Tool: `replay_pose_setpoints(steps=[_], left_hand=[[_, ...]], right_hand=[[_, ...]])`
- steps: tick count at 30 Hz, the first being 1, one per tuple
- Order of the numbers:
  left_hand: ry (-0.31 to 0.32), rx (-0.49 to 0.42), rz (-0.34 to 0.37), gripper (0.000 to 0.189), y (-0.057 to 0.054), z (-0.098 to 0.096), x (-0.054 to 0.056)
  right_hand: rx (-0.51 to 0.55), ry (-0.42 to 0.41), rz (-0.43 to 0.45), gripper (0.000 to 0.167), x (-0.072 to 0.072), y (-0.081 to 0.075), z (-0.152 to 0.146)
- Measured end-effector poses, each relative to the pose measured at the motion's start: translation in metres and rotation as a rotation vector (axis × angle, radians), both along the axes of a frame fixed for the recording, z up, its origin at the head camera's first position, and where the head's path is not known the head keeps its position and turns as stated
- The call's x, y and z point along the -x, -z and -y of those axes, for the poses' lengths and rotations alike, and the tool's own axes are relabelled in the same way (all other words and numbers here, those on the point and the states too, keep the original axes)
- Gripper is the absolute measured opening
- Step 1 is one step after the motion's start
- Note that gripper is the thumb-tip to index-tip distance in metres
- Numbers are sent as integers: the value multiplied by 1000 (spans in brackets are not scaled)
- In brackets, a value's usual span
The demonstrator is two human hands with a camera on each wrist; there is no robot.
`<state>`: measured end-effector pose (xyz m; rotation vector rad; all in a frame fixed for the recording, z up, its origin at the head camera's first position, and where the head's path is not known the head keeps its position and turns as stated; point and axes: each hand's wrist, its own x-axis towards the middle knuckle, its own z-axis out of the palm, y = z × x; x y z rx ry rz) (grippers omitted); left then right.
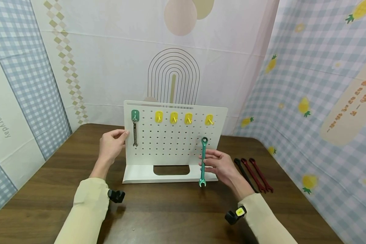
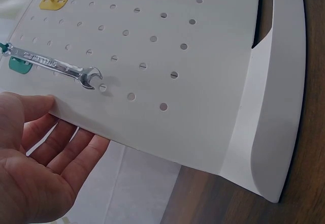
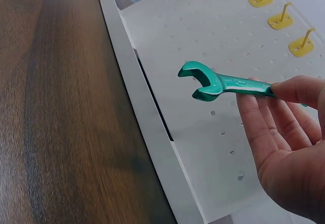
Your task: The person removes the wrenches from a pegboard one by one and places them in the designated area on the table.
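A white pegboard (image 1: pixel 170 142) stands upright on the table. My left hand (image 1: pixel 111 145) pinches its left edge, thumb on the front and fingers behind, as the left wrist view shows. Near that thumb a silver wrench (image 2: pixel 51 65) hangs from a green hook (image 1: pixel 135 115). My right hand (image 1: pixel 218 164) pinches a green combination wrench (image 3: pixel 244 84) by its shank, between thumb and fingers. The wrench is upright in front of the board's lower right, ring end (image 1: pixel 204 140) up and open end down. Several yellow hooks (image 1: pixel 174 117) line the top of the board, bare of tools.
To the right on the wooden table (image 1: pixel 170 213) lie a black wrench (image 1: pixel 245 173) and two red wrenches, one red wrench (image 1: pixel 253 174) beside the other red wrench (image 1: pixel 261 174). Patterned cloths (image 1: pixel 109 67) hang behind and at both sides.
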<state>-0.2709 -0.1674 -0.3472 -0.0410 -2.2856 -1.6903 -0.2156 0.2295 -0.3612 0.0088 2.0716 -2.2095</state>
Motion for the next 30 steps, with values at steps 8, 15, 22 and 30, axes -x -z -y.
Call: replay_pose_setpoints(steps=[8, 15, 22, 30], left_hand=[[-2, 3, -3, 42, -1, -1, 0], [1, 2, -1, 43, -2, -1, -1], [6, 1, 4, 45, -1, -1, -1], [-1, 8, -5, 43, 0, -1, -1]], right_hand=[[-24, -2, -13, 53, -3, 0, -7], [-38, 17, -4, 55, -4, 2, -13], [-28, 40, 14, 54, -6, 4, -18], [-30, 36, 9, 56, -7, 5, -24]])
